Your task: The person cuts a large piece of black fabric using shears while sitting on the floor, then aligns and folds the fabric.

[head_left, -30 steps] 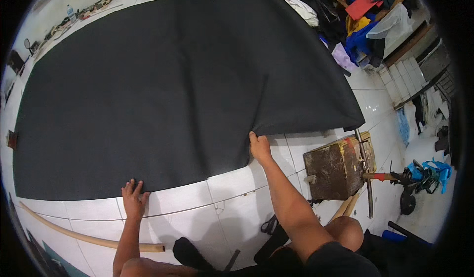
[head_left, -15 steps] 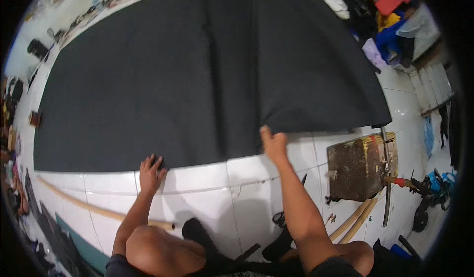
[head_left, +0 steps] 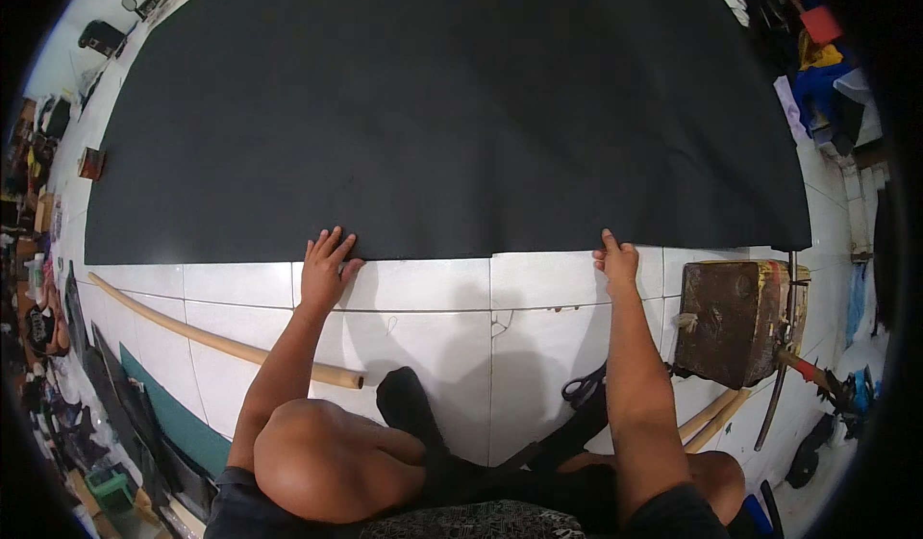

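Observation:
A large black sheet (head_left: 413, 125), fabric or leather-like, lies spread over the white tiled floor in front of me. My left hand (head_left: 329, 265) rests at its near edge, fingers spread and fingertips on the sheet. Farther right, my right hand (head_left: 616, 258) has its fingers bent at the same edge, gripping the sheet between thumb and fingers. Between the two hands the near edge shows a small step. Faint creases run through the right part of the sheet.
A wooden pole (head_left: 231, 344) lies at left, close to my knee. Scissors (head_left: 583, 386) are by my right foot. A worn brown block (head_left: 731, 323) stands at right, with a metal rod (head_left: 779, 385) beside it. A small box (head_left: 91, 163) touches the sheet's left side.
My right hand has moved to the right along the edge with the sheet. The upright ridges in the sheet have flattened out. My left hand stays on the edge, fingers spread.

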Available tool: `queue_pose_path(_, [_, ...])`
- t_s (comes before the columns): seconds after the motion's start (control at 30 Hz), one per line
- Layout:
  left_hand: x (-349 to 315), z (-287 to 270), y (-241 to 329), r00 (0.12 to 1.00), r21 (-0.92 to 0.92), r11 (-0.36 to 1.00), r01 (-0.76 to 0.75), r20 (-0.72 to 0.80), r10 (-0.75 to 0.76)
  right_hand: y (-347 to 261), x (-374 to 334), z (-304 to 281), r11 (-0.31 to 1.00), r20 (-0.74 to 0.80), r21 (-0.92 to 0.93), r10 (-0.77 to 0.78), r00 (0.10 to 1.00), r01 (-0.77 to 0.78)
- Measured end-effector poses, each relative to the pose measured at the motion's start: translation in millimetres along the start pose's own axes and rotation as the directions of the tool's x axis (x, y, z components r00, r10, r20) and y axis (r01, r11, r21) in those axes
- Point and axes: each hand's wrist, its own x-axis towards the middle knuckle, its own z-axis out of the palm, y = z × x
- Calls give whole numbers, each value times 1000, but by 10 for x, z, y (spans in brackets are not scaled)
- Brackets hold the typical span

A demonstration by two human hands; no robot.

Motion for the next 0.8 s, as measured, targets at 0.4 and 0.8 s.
queue_pose_path(0.4, [-55, 4, -48, 998, 18, 1000, -3, -70, 4, 74, -100, 0, 996, -22, 82, -26, 999, 28])
queue_pose_path(0.8, [-45, -9, -84, 985, -204, 979, 16, -167, -51, 213, 123, -74, 997, -78, 36, -64, 995, 67])
